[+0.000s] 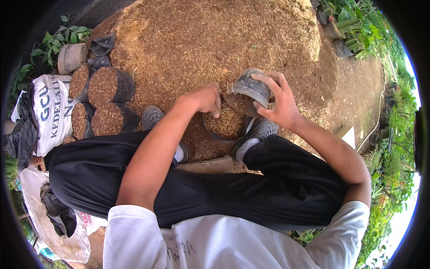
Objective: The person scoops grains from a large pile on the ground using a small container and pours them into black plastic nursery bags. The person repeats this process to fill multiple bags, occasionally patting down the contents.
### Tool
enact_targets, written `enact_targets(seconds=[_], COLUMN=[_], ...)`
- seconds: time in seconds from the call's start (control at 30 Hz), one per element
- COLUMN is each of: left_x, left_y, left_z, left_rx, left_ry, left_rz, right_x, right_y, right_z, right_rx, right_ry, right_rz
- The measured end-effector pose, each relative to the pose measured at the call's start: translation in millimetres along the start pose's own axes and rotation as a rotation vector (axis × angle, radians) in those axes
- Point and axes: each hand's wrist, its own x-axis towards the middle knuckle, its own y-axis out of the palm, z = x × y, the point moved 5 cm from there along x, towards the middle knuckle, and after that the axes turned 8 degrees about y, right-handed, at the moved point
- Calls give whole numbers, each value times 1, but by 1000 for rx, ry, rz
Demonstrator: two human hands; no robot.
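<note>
My right hand (280, 102) grips a grey plastic pot (252, 84) and holds it tipped, its open mouth facing down. Beneath it, between my shoes, stands a black grow bag (226, 122) filled with brown soil mix and husks. My left hand (203, 99) is above the left side of that bag, its fingers curled and pointing down; whether they touch the bag or hold anything cannot be told. Behind both hands rises a large heap of brown planting mix (201, 43).
Several filled black grow bags (104, 85) stand at the left, beside a printed white sack (52, 114) and a grey pot (72, 58). An open white sack (79, 245) with black plastic lies lower left. Potted plants (347, 28) line the right; a wooden board (205, 165) lies near my feet.
</note>
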Motion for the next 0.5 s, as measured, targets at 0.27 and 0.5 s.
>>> enact_targets(seconds=[0.27,0.5], left_x=[-31,-57], left_y=[-51,-27], left_z=[63,143], left_rx=[-348,-455], left_ry=[-183,-430], left_rz=[-306,-580], right_x=[6,21], right_y=[-4,2], right_z=[-6,-19], right_rx=[14,57], right_ry=[78,215], right_rz=[-58,-43])
